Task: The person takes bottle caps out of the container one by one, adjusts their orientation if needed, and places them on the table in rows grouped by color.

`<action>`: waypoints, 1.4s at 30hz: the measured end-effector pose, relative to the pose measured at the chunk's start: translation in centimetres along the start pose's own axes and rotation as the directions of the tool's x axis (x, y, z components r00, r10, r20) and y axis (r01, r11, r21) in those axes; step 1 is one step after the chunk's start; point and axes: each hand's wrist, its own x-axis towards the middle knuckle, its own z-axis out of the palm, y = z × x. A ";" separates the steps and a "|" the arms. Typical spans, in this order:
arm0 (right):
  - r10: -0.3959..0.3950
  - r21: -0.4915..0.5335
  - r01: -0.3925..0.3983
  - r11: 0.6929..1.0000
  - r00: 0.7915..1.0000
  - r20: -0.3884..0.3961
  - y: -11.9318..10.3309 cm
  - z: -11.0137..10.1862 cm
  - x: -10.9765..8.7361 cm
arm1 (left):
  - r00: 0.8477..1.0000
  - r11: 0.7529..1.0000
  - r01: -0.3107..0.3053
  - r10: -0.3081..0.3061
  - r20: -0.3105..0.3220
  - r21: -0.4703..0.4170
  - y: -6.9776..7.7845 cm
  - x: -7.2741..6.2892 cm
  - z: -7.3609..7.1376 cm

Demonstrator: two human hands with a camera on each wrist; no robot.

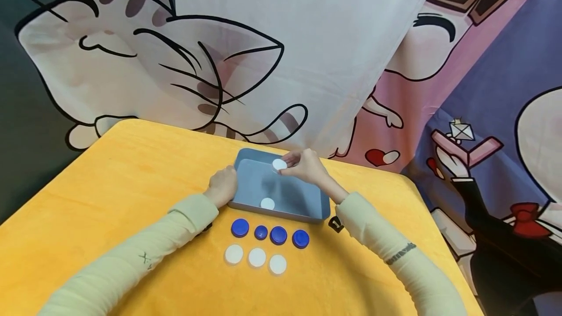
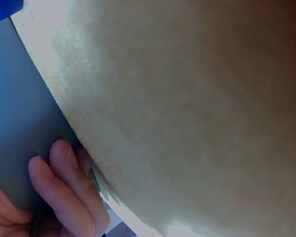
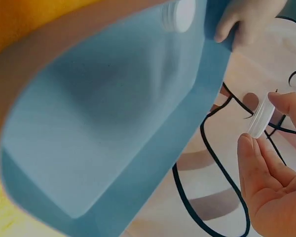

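Observation:
A blue-grey rectangular tray [image 1: 254, 179] rests on the yellow table. My left hand [image 1: 222, 185] grips its left wall; in the right wrist view the thumb [image 3: 226, 28] hooks over the edge, and in the left wrist view fingers [image 2: 64, 197] lie against the grey tray surface. Above the tray, toward its back, my right hand [image 1: 307, 166] pinches a white bottle cap [image 1: 279, 165] between thumb and fingertips. The right wrist view shows this cap [image 3: 262, 117] edge-on, with ridged sides. Another white cap [image 1: 267, 203] is inside the tray by the front wall.
In front of the tray is a row of several blue caps [image 1: 278, 235]. Nearer to me, three white caps [image 1: 256, 257] form a second row on the yellow table [image 1: 175, 160]. A cartoon-printed cloth [image 1: 333, 52] hangs right behind the table's back edge.

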 end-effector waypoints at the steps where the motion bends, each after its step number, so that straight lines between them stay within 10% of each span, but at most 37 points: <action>1: 0.008 0.000 -0.008 1.000 1.000 -0.003 -0.1 -0.1 -0.3 | 1.000 1.000 0.001 -0.001 0.000 -0.005 -0.1 0.0 0.0; 22: 0.017 0.074 -0.014 0.997 0.999 -0.049 -0.1 -0.8 -10.8 | 0.999 1.000 -0.029 0.029 0.014 0.011 0.3 -0.5 -0.5; 42: 0.046 0.207 -0.057 0.977 0.997 0.059 0.7 1.3 -15.3 | 1.000 1.000 -0.014 0.014 0.020 0.003 0.2 -0.6 -0.6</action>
